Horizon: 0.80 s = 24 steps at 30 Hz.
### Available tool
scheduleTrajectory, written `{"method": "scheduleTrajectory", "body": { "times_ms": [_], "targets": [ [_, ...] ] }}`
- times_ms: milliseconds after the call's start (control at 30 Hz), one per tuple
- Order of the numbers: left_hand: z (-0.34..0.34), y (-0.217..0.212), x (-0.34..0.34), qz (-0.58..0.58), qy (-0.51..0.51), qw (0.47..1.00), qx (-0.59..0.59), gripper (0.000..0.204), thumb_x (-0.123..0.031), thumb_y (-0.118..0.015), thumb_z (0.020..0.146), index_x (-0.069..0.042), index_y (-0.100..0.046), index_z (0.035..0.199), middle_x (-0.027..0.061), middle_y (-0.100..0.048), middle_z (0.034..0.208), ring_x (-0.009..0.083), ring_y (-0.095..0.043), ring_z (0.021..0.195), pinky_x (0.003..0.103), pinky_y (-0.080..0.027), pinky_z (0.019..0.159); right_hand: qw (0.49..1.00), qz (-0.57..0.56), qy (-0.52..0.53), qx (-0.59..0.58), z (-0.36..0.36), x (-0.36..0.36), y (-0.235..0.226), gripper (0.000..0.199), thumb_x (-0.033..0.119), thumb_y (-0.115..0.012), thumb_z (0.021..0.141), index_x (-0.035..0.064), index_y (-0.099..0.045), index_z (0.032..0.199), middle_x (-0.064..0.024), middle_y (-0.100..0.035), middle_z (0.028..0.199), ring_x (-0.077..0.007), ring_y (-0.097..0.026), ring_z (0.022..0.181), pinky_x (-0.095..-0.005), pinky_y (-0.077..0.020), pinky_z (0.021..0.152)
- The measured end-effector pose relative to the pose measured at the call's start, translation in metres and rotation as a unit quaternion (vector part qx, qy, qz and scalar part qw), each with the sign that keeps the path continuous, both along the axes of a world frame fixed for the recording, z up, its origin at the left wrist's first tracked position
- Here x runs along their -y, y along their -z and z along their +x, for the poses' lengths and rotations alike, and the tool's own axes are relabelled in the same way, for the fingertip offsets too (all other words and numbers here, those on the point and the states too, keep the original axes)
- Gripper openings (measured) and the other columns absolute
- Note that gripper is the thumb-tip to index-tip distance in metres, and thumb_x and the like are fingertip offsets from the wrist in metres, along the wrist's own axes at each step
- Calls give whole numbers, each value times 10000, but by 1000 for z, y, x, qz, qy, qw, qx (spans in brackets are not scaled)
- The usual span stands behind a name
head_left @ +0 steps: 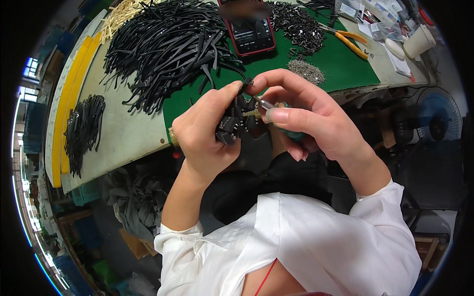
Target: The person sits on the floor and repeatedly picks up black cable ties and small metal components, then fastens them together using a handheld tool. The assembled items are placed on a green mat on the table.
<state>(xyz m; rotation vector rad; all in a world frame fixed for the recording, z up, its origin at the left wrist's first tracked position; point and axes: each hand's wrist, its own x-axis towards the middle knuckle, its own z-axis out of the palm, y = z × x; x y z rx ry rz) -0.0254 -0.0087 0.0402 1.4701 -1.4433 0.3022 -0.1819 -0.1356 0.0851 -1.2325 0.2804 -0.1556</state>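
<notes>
My left hand (205, 130) grips a bunch of small black plastic parts (236, 121) close in front of my chest. My right hand (301, 111) holds a small screwdriver with a green handle (295, 134); its metal tip (265, 103) meets the black parts, and my thumb and forefinger pinch near the top of the bunch. Both hands touch each other over the table's near edge. A heap of long black strips (168, 44) lies on the table beyond my left hand.
A green mat (340, 59) covers the table's right part, with a red-cased phone (251, 32), a heap of small black pieces (296, 24), a pile of tiny screws (307, 70), orange-handled pliers (351, 42). A smaller black bundle (84, 129) lies left. A fan (438, 121) stands right.
</notes>
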Motion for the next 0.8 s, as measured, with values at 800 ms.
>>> {"method": "scheduleTrajectory", "body": {
  "times_ms": [800],
  "targets": [
    [131,-14,86,304,-311,888,148,282,-261,-721,814,-9,-692,937,203,-703,900,394,-674,873,462,-531,762,843,-516,147,-49,-3,13,49,460,150,-681,856,20,-467,1242,-182,-652,839,-377,-656,694,-432,-502,633]
  ]
}}
